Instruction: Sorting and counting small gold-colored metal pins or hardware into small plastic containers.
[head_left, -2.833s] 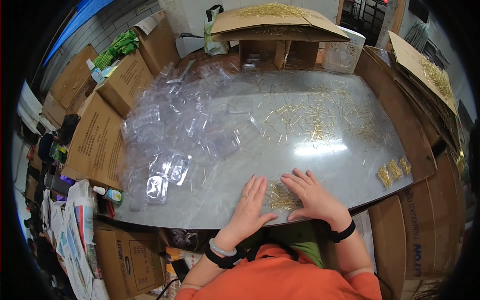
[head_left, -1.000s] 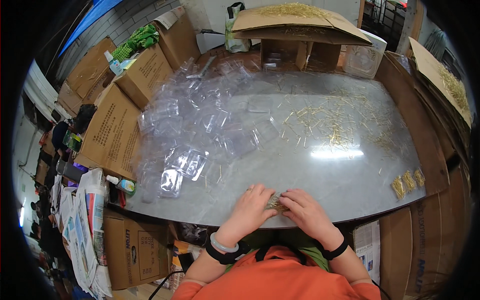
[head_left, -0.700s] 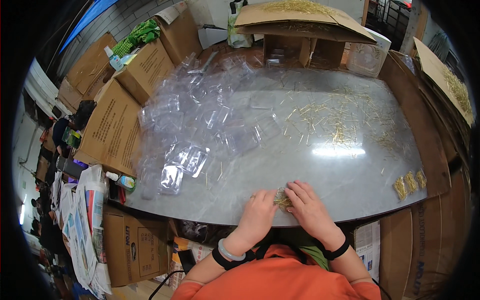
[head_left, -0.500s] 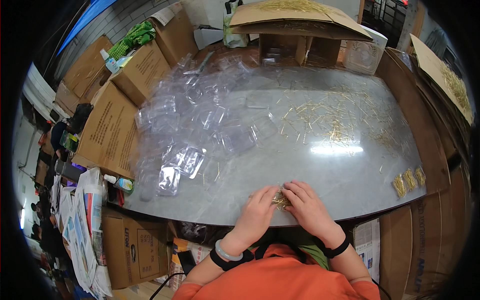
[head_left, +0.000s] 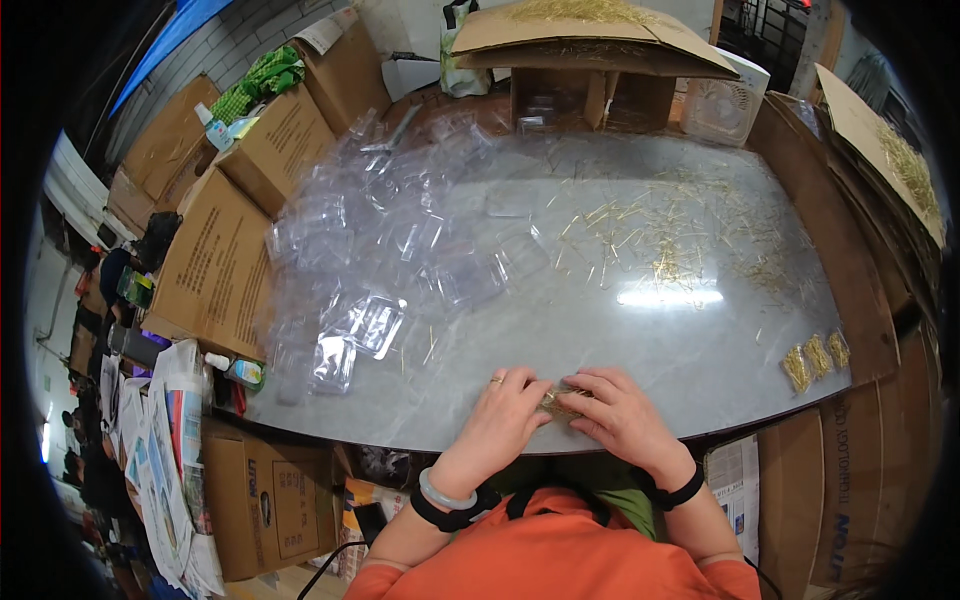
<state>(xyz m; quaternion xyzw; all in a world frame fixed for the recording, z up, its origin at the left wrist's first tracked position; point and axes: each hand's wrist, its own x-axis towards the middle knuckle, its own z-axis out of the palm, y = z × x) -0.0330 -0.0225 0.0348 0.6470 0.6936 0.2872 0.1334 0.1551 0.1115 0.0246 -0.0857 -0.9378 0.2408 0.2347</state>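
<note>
At the table's near edge, my left hand (head_left: pixel 502 412) and my right hand (head_left: pixel 622 416) close in from both sides on a small clear plastic pack of gold-coloured wire pins (head_left: pixel 560 401). My fingers cover most of the pack, so whether its lid is closed cannot be made out. Farther off to the right, loose gold wire pins (head_left: pixel 672 265) lie scattered over the grey tabletop (head_left: pixel 520 340). A jumble of clear plastic blister shells (head_left: pixel 465 280) spreads across the left half. Three filled packs (head_left: pixel 796 370) sit in a row by the right edge.
Cardboard boxes (head_left: pixel 215 265) wall the left side, with a small bottle (head_left: pixel 240 370) beside them. A cardboard panel (head_left: pixel 840 240) borders the right. At the back stand an open carton (head_left: pixel 640 100) and a white fan (head_left: pixel 722 108). Newspapers (head_left: pixel 180 430) lie at far left.
My fingers have shifted on the pack, with the left fingers more bent and raised. The view has moved slightly. The shells, loose pins and three packs lie as before.
</note>
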